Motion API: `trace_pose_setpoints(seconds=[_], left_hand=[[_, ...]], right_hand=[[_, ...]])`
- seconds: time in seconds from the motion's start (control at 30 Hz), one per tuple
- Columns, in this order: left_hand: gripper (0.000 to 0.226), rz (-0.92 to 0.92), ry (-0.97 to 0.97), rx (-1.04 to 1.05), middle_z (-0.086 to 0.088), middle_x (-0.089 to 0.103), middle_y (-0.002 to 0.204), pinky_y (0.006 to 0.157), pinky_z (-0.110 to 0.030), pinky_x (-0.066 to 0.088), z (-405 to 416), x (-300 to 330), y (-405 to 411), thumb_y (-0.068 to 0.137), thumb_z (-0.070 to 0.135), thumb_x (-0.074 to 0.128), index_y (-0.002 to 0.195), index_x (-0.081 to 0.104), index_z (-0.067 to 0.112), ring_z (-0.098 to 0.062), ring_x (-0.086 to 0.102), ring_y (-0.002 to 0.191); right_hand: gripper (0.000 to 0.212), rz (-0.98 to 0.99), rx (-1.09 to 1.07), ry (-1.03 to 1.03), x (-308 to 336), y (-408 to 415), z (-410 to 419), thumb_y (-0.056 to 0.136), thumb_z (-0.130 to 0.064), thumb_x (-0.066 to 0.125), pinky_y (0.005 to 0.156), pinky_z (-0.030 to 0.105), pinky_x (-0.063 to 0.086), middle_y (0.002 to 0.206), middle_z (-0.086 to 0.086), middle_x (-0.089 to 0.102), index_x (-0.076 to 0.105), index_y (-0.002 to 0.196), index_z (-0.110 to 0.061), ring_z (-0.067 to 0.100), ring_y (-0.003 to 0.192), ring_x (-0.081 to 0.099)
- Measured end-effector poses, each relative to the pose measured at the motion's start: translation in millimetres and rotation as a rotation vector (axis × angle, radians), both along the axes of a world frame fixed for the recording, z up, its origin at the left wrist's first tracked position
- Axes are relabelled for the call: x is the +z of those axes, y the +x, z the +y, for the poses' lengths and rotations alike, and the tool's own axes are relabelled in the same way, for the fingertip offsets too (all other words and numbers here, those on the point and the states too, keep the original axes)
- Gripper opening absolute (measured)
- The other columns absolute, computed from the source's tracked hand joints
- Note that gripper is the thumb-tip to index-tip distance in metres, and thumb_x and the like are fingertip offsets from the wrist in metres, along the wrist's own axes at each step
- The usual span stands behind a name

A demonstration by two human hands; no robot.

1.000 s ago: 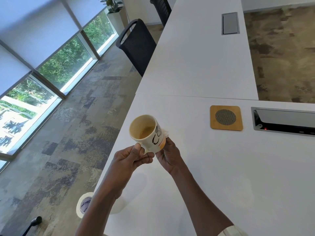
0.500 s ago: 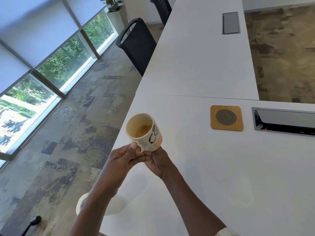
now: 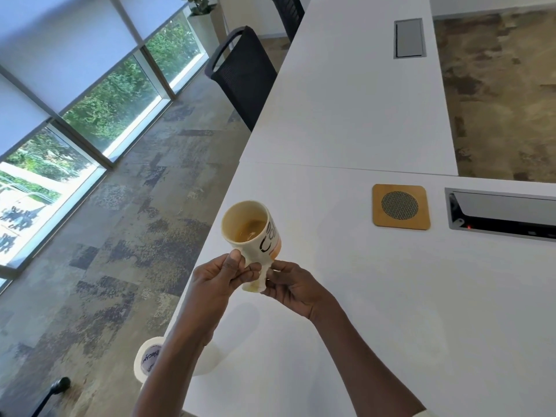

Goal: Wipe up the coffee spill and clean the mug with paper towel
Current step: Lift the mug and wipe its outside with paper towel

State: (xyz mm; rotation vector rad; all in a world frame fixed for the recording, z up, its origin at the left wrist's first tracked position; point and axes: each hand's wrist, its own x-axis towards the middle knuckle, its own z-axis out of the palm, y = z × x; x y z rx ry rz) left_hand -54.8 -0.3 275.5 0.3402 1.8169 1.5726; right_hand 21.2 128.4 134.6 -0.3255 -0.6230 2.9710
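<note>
A cream mug (image 3: 251, 233) with black lettering is held up over the left edge of the white table (image 3: 406, 311), tilted so its mouth faces me. Brown coffee residue shows inside. My left hand (image 3: 218, 281) grips the mug's lower side, thumb on the wall. Just to its right, my right hand (image 3: 293, 288) pinches a small coffee-stained wad of paper towel (image 3: 258, 284) against the mug's underside. A paper towel roll (image 3: 150, 358) lies on the table edge below my left forearm, partly hidden by it.
A square wooden coaster (image 3: 400, 206) with a mesh centre lies to the right of the mug. A metal cable box (image 3: 501, 216) is set into the table further right, with a closed hatch (image 3: 409, 38) on the far table. Black chairs (image 3: 243, 73) stand on the left side.
My right hand has slid with the paper towel from the mug's right side down to its underside, next to my left hand. The mug has shifted slightly left.
</note>
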Motion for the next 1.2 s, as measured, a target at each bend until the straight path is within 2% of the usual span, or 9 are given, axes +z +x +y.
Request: trace_pose_setpoints(seconds=[0.17, 0.27, 0.4, 0.53, 0.6, 0.77, 0.93, 1.07, 1.2], left_hand=[[0.036, -0.036, -0.005, 0.0, -0.021, 0.079, 0.093, 0.088, -0.033, 0.061, -4, -2, -4, 0.09, 0.041, 0.06, 0.069, 0.078, 0.019, -0.031, 0.077, 0.099], [0.037, -0.058, -0.002, -0.029, -0.019, 0.079, 0.092, 0.084, -0.028, 0.061, -5, -3, -2, 0.09, 0.042, 0.059, 0.065, 0.074, 0.02, -0.031, 0.076, 0.099], [0.038, -0.043, -0.013, -0.06, -0.017, 0.078, 0.09, 0.09, -0.033, 0.059, -5, -4, 0, 0.09, 0.044, 0.058, 0.064, 0.072, 0.02, -0.032, 0.076, 0.099], [0.037, -0.035, 0.016, -0.088, -0.019, 0.078, 0.094, 0.093, -0.034, 0.06, -5, -2, 0, 0.091, 0.043, 0.057, 0.068, 0.075, 0.021, -0.028, 0.076, 0.097], [0.036, -0.033, 0.033, -0.093, -0.019, 0.079, 0.097, 0.092, -0.031, 0.06, -3, -1, 0, 0.092, 0.041, 0.056, 0.073, 0.079, 0.02, -0.027, 0.076, 0.099], [0.035, -0.054, 0.041, -0.015, -0.022, 0.078, 0.098, 0.084, -0.025, 0.06, -5, -1, -4, 0.09, 0.041, 0.059, 0.079, 0.082, 0.018, -0.029, 0.077, 0.099], [0.035, -0.049, 0.024, -0.014, -0.022, 0.078, 0.095, 0.083, -0.026, 0.061, -5, -5, -6, 0.088, 0.043, 0.06, 0.071, 0.08, 0.02, -0.03, 0.076, 0.098], [0.036, -0.048, 0.026, -0.022, -0.021, 0.078, 0.092, 0.082, -0.027, 0.061, -2, -10, -5, 0.089, 0.042, 0.06, 0.066, 0.076, 0.018, -0.03, 0.077, 0.096], [0.037, -0.026, 0.035, -0.053, -0.022, 0.078, 0.095, 0.083, -0.026, 0.061, -1, -13, -6, 0.092, 0.039, 0.057, 0.074, 0.079, 0.015, -0.028, 0.077, 0.094]], right_hand=[[0.027, -0.073, -0.145, -0.048, -3, 11, 21, 0.092, 0.003, 0.051, 0.08, 0.032, 0.058, 0.106, 0.015, 0.073, 0.074, 0.106, -0.003, 0.026, 0.096, 0.071], [0.026, -0.111, -0.192, -0.041, 2, 3, 26, 0.093, 0.007, 0.051, 0.082, 0.033, 0.059, 0.101, 0.015, 0.071, 0.073, 0.104, -0.004, 0.024, 0.091, 0.069], [0.026, -0.149, -0.282, -0.075, 12, -16, 17, 0.088, 0.015, 0.054, 0.086, 0.037, 0.059, 0.106, 0.021, 0.069, 0.063, 0.11, 0.005, 0.028, 0.096, 0.068], [0.041, -0.167, -0.244, 0.048, 22, -31, -4, 0.085, 0.017, 0.052, 0.085, 0.042, 0.058, 0.119, 0.032, 0.061, 0.054, 0.126, 0.013, 0.039, 0.107, 0.061], [0.043, -0.122, -0.196, 0.066, 21, -31, -14, 0.082, 0.017, 0.055, 0.079, 0.042, 0.058, 0.114, 0.029, 0.064, 0.054, 0.125, 0.013, 0.04, 0.105, 0.062], [0.031, -0.045, -0.098, 0.077, 7, -12, -11, 0.091, 0.011, 0.055, 0.091, 0.039, 0.055, 0.119, 0.025, 0.065, 0.06, 0.121, 0.008, 0.034, 0.108, 0.066], [0.028, -0.109, -0.276, -0.101, 3, -5, 14, 0.09, 0.014, 0.05, 0.08, 0.034, 0.059, 0.102, 0.018, 0.072, 0.07, 0.105, 0.001, 0.026, 0.093, 0.071], [0.024, -0.164, -0.331, -0.123, 18, -21, 19, 0.088, 0.016, 0.052, 0.088, 0.039, 0.059, 0.104, 0.022, 0.068, 0.062, 0.108, 0.007, 0.028, 0.093, 0.069], [0.039, -0.197, -0.238, -0.037, 29, -40, -1, 0.09, 0.013, 0.046, 0.069, 0.035, 0.061, 0.108, 0.024, 0.065, 0.052, 0.128, 0.011, 0.029, 0.091, 0.068]])
